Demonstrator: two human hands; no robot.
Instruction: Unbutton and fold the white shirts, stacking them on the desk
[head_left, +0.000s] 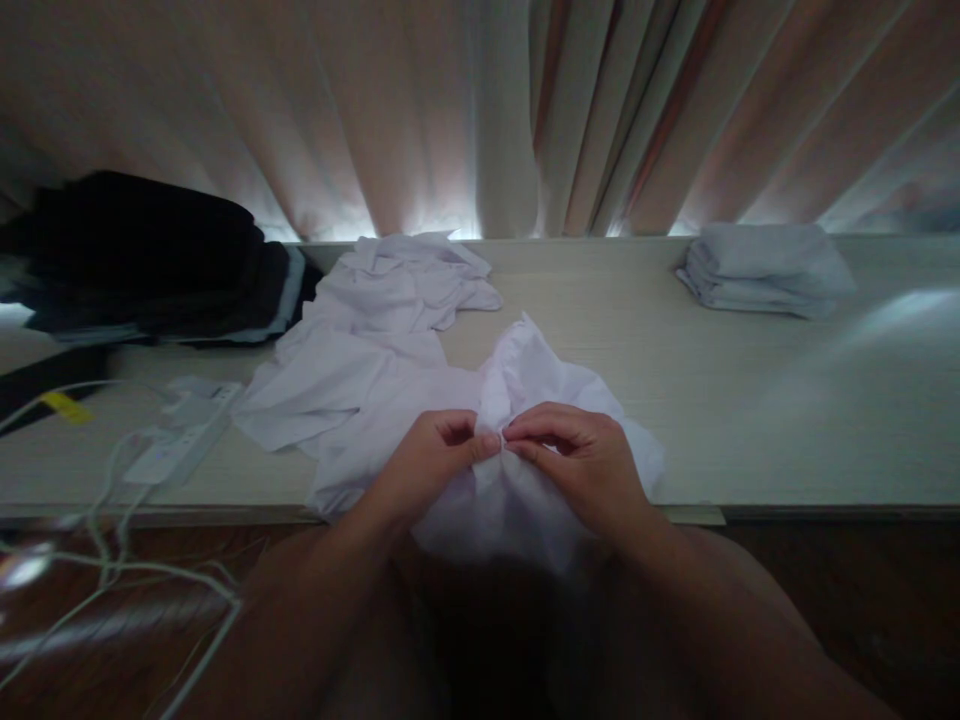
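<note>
A white shirt (375, 355) lies spread and crumpled over the pale bench, its near part hanging past the front edge toward my lap. My left hand (442, 450) pinches the raised strip of its cloth between thumb and fingers. Close against it, my right hand (577, 455) grips the same strip with thumb and fingertips. The two sets of fingertips nearly touch. Whatever small detail lies between them, such as a button, is too small to make out. A pointed fold of the shirt stands up just beyond my hands.
Dark folded clothes (142, 250) are stacked at the far left. Nearer, a white power strip (184, 440) trails cables (112, 500) over the bench edge. A folded white garment (765, 265) lies at the back right of the bench (750, 410). Curtains (375, 100) hang behind.
</note>
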